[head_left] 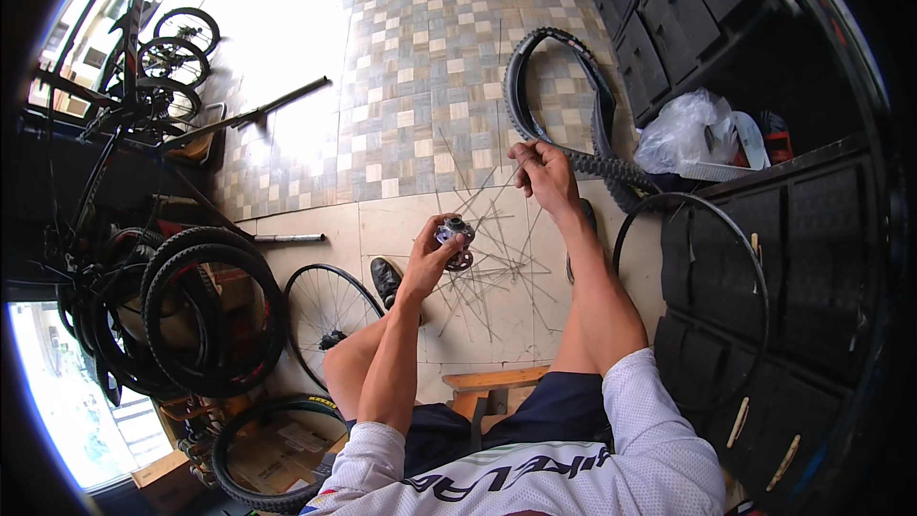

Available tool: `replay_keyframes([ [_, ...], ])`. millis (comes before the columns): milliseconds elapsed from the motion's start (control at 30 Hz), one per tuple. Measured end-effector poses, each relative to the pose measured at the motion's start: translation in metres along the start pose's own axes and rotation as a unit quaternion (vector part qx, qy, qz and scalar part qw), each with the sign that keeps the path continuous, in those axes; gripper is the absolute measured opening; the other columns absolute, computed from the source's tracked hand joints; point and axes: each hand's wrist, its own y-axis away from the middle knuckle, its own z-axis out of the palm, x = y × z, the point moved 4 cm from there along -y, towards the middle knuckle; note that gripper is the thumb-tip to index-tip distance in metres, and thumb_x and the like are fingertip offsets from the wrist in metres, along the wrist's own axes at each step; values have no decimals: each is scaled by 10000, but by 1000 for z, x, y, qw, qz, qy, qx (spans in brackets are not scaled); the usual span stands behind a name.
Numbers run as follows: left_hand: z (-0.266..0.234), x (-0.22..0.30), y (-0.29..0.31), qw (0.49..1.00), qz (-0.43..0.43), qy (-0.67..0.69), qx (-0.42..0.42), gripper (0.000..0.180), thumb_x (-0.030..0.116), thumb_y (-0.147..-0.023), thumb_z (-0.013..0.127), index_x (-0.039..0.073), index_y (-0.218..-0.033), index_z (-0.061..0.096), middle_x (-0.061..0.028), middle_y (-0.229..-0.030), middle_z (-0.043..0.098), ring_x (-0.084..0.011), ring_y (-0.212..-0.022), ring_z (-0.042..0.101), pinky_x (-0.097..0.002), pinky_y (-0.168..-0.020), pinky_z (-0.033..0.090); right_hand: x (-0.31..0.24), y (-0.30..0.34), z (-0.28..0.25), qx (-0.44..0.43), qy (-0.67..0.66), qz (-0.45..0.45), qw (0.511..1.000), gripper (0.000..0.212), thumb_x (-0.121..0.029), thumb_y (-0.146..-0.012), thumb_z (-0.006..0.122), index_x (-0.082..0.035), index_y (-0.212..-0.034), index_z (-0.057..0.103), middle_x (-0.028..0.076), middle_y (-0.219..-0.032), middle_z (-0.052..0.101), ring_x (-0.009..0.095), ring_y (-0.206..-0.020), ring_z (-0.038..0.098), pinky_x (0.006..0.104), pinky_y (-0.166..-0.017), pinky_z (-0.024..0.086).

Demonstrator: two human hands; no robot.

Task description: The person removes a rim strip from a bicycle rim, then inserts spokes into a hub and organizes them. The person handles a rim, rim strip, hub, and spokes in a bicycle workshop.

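My left hand [432, 253] is closed around a metal bicycle hub [457, 229], with its round, drilled flange facing down. Thin wire spokes [497, 272] fan out around and below the hub over the pale floor tiles; which of them are threaded through it I cannot tell. Farther up and to the right, my right hand [543, 175] has thumb and fingers pinched together. A fine spoke appears to run from those fingertips toward the hub, faint against the tiles. The hands are apart, both raised in front of my knees.
A knobby tire [516, 72] lies folded beyond my right hand. A bare rim [764, 277] leans on dark drawers [707, 239] at right. Left are a spoked wheel [291, 296], stacked tires [153, 315] and a bike frame [124, 48]. Plastic bags [683, 129] sit far right.
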Motion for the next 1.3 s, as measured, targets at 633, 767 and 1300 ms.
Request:
replay_keyframes([
  [633, -14, 2, -10, 998, 49, -49, 0, 573, 74, -875, 792, 49, -1369, 504, -56, -1127, 654, -122, -1023, 626, -276, -878, 529, -30, 14, -5, -20, 279, -106, 954, 293, -287, -1016, 647, -32, -873, 636, 14, -722, 648, 86, -653, 601, 267, -546, 476],
  [767, -16, 3, -7, 998, 49, -43, 2, 588, 76, -865, 803, 49, -1370, 502, -58, -1120, 658, -124, -1029, 627, -276, -886, 529, -30, 15, -3, -43, 198, -108, 973, 264, -267, -1029, 628, -30, -914, 634, 23, -768, 659, 87, -710, 625, 263, -592, 495],
  [1300, -9, 10, -5, 998, 57, 7, -7, 483, 104, -920, 738, 42, -1352, 529, -42, -1062, 639, -110, -953, 619, -255, -825, 529, -32, 28, 30, -41, -40, -167, 984, 179, -206, -1070, 539, -62, -1152, 607, 41, -846, 700, 106, -777, 693, 228, -621, 532],
])
